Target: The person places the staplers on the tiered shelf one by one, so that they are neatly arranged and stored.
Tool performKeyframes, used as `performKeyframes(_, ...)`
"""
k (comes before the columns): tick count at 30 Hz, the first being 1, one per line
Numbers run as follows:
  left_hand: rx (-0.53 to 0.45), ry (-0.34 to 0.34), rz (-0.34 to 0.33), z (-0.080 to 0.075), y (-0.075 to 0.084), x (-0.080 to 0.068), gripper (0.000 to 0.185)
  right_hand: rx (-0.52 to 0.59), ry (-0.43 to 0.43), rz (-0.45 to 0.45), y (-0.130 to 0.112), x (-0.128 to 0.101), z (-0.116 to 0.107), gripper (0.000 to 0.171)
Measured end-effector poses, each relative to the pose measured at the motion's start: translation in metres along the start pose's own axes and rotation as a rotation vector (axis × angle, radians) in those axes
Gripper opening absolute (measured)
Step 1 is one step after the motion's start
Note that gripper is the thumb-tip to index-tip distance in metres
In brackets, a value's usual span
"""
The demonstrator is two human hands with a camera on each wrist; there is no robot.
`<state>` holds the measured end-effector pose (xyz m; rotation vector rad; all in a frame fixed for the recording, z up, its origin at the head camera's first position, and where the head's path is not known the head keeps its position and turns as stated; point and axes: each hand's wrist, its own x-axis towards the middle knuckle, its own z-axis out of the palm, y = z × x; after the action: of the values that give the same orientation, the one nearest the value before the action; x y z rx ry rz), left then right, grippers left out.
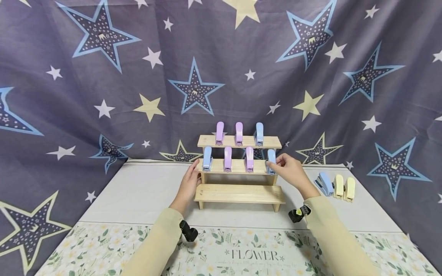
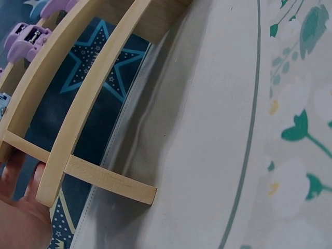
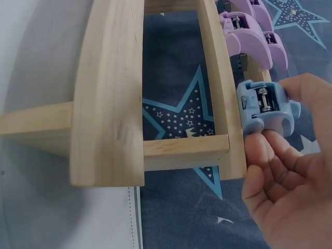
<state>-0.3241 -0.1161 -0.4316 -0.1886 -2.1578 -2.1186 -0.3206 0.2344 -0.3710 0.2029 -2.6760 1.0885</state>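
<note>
A three-step wooden stand (image 1: 239,193) is on the table. At the right end of its middle step, my right hand (image 1: 291,172) pinches a blue stapler (image 1: 271,159), thumb and fingers on opposite sides; the right wrist view shows this blue stapler (image 3: 267,106) at the step's edge. My left hand (image 1: 188,186) holds the left end of the stand, its fingers partly hidden behind the wood in the left wrist view. Also on the middle step are another blue stapler (image 1: 207,159) and two purple staplers (image 1: 228,159). Two purple staplers (image 1: 220,133) and a blue stapler (image 1: 259,134) occupy the top step.
Right of the stand, a blue stapler (image 1: 324,183) and two pale yellow staplers (image 1: 338,186) sit on the white tabletop (image 1: 145,191). A floral mat (image 1: 114,245) covers the front. Behind hangs a star-patterned curtain (image 1: 193,38).
</note>
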Motion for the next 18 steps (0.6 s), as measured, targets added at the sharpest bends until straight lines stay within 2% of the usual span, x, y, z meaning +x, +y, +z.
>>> performKeyframes(3, -0.014, -0.011, -0.011, -0.001, 0.004, 0.0, 0.048, 0.005, -0.011, 0.007, 0.001, 0.002, 0.0, 0.049)
performKeyframes(10, -0.002, -0.011, -0.019, 0.001, 0.031, -0.016, 0.048, 0.007, -0.036, 0.028, 0.002, 0.006, -0.002, 0.055)
performKeyframes(18, -0.006, -0.019, -0.014, 0.002, 0.035, -0.018, 0.048, 0.031, -0.05, 0.065, 0.003, 0.006, -0.002, 0.058)
